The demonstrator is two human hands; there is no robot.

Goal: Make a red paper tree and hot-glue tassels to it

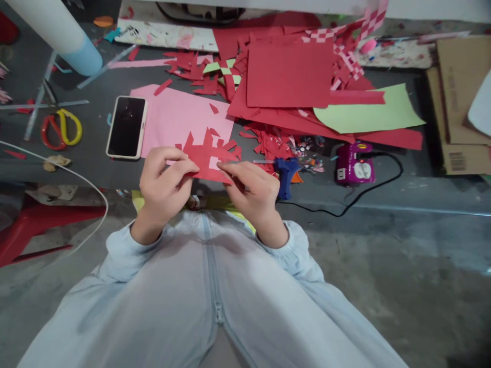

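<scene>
A piece of red paper (203,164) with ragged cut strips along its far side lies between my hands near the table's front edge. My left hand (164,176) pinches its left side with bent fingers. On the right, my right hand (253,188) is closed on the paper's other side, its fingertips beside a small pink patch (214,162) in the red. Whether that patch is a woven-in strip or a loose bit, I cannot tell. Under and beyond the red piece lies a pink sheet (184,115) with red scraps on it.
A phone (126,127) and scissors (61,128) lie to the left. Rightward are a blue glue gun (287,176), a purple box (355,164) with a black cord, and cardboard (462,97). Red sheets (289,74) and a green sheet (376,112) are stacked at the back.
</scene>
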